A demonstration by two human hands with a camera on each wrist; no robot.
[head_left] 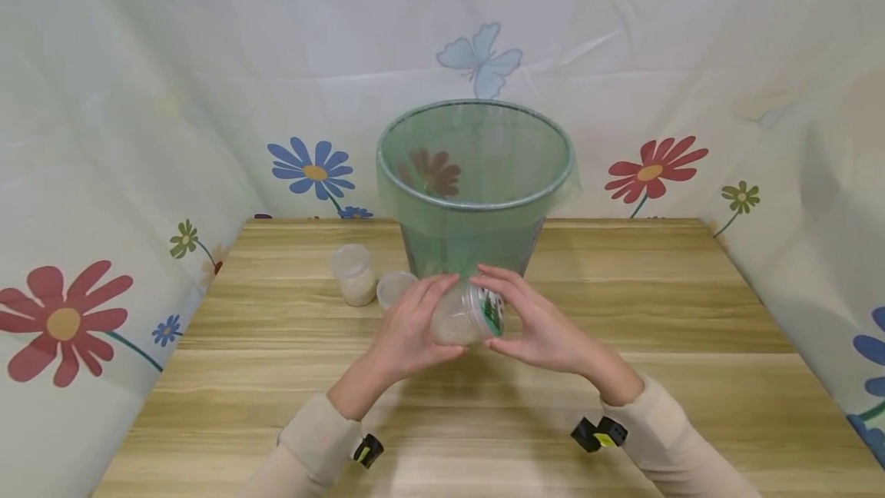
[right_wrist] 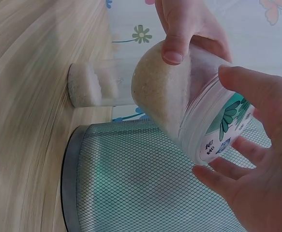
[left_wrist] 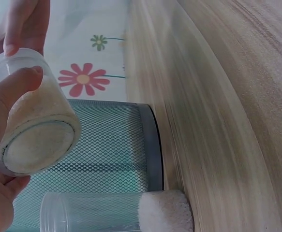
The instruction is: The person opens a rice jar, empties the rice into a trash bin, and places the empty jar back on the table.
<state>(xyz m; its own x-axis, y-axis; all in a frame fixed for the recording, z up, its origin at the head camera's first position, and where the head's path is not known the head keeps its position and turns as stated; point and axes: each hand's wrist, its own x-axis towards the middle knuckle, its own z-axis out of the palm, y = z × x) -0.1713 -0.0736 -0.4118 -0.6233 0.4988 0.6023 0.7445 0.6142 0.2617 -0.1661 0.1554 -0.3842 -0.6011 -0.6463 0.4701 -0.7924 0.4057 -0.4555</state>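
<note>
A clear plastic jar [head_left: 452, 320] with pale grains inside is held tilted above the table, in front of a mesh bin. My left hand [head_left: 413, 321] grips its body, thumb and fingers on opposite sides, as the left wrist view also shows. At the other end, my right hand [head_left: 546, 325] holds the rim of the lid [right_wrist: 228, 128], which bears a green leaf print and dark lettering. The right thumb and fingertips touch the lid's edge. In the right wrist view, the grains [right_wrist: 162, 89] gather toward the jar's base.
The mesh bin [right_wrist: 145, 179], lined with a translucent green bag [head_left: 477, 214], stands behind the hands on the wooden table [head_left: 657, 313]. Two more clear jars stand left of it: one farther left [head_left: 354, 275], one [head_left: 394, 288] partly hidden by my left hand. Flowered cloth [head_left: 207, 98] surrounds the table.
</note>
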